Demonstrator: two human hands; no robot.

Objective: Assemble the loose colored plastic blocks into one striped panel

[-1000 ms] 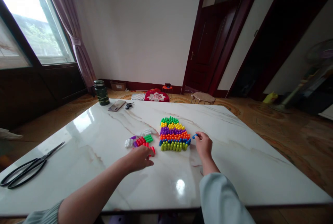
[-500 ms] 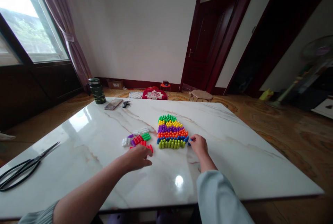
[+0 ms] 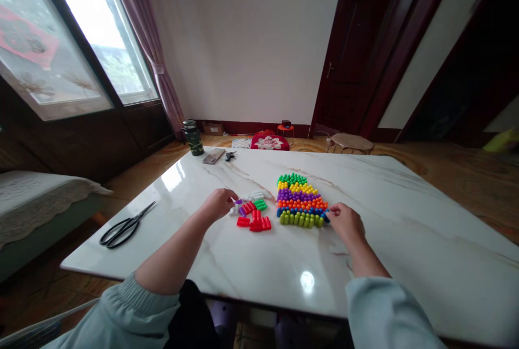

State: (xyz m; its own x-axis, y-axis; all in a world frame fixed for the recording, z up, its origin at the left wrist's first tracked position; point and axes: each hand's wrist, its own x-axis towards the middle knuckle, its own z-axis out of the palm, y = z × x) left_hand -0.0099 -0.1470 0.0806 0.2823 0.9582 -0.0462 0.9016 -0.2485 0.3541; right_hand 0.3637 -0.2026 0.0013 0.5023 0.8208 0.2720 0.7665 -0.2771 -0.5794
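Observation:
My left hand (image 3: 219,205) reaches the left side of a loose pile, fingertips pinched at a small purple plastic piece (image 3: 238,201). Around it lie white pieces (image 3: 256,196), a green piece (image 3: 260,205) and several red pieces (image 3: 256,221). My right hand (image 3: 347,223) is closed at the right end of the blue row, on a small blue peg-shaped piece (image 3: 327,215) partly hidden by the fingers. That row belongs to a block of upright round-topped pieces: green (image 3: 292,179), yellow (image 3: 304,189), purple (image 3: 298,196), orange (image 3: 302,204), blue, and olive green (image 3: 301,219) in front.
Black-handled scissors (image 3: 126,226) lie on the marbled white table (image 3: 190,254) at left. A camouflage flask (image 3: 193,139), a phone (image 3: 214,156) and keys (image 3: 230,156) are at the far left edge. A stool (image 3: 351,142) stands beyond the table.
My left hand has gone from the red pieces to the purple piece farther back and left. My right hand has brought the blue piece against the blue row's end. The view has turned left.

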